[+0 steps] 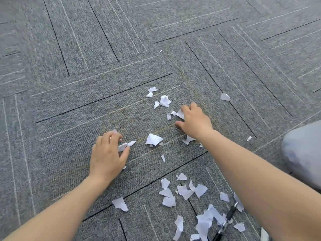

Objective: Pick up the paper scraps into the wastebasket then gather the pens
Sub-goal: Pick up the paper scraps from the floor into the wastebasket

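Several torn white paper scraps (153,139) lie scattered on the grey carpet, most in a cluster at the bottom right (184,191) and another group at the centre (165,100). My left hand (107,153) has its fingers curled round small scraps (124,146) on the carpet. My right hand (194,120) is palm down with its fingers curled on a scrap (179,113). A black pen (225,221) lies among the scraps at the bottom right, partly under my right forearm. No wastebasket is in view.
Grey carpet tiles (86,105) with dark and light stripes cover the floor. A knee in light grey cloth (303,150) juts in at the right edge. A lone scrap (225,97) lies farther right.
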A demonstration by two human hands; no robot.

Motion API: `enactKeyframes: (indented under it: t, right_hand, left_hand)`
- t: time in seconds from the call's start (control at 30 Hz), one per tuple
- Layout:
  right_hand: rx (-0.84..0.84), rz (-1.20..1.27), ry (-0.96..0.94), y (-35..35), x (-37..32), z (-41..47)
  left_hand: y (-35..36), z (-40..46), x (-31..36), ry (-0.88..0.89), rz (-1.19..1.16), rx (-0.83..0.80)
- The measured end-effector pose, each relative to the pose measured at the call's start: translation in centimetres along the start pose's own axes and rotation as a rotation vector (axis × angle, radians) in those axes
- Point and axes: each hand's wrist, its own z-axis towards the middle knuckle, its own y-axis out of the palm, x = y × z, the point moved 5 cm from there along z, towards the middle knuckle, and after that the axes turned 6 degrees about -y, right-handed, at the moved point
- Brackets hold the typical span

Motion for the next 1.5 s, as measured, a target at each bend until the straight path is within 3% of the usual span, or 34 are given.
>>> enactKeyframes:
  t: [0.1,0.2,0.33,0.47,0.57,0.67,0.87,1.0,1.17,1.33,1.5]
  right_hand:
    - [-0.036,0.066,-0.011,0.2,-0.6,1.2]
    - [-0.052,0.114,-0.017,-0.3,0.0,-0.1]
    - [-0.018,0.209,0.077,1.0,1.5,-4.7]
    - [0.011,0.159,0.032,3.5,0.8,-6.6]
    - [0.155,0.053,-0.061,3.9,0.5,-6.5]
    - [0.121,-0.006,-0.133,4.3,0.6,-6.4]
    - [0.129,0.228,-0.127,3.7,-2.6,-7.3]
    - [0.155,0.402,-0.172,3.8,-6.9,-7.5]
    - [0.011,0.184,-0.196,4.7,-10.2,-5.3]
    - [-0.018,-0.043,-0.207,4.9,-10.5,-4.3]
    - [0.1,0.242,-0.033,4.1,-7.0,-6.2]
  left_hand:
    - [0.5,-0.1,0.1,-0.043,0.059,-0.046]
    - [0.4,0.6,0.2,-0.062,-0.027,-0.007]
    - [0.4,1.5,0.0,-0.026,-0.054,0.008]
    - [0.4,0.7,1.1,0.031,-0.156,-0.014]
    - [-0.4,0.7,0.6,-0.132,-0.249,0.045]
    - [-0.7,1.4,-1.1,-0.311,-0.248,0.038]
    - [-0.3,2.6,-1.0,-0.342,-0.093,-0.069]
    - [-0.3,3.0,-0.9,-0.203,0.007,-0.086]
    - [-1.0,-1.2,-0.9,-0.02,-0.144,-0.051]
    - [-0.7,-4.4,-1.9,0.053,0.031,0.013]
    - [0.9,-4.9,-0.8,0.054,0.108,0.008]
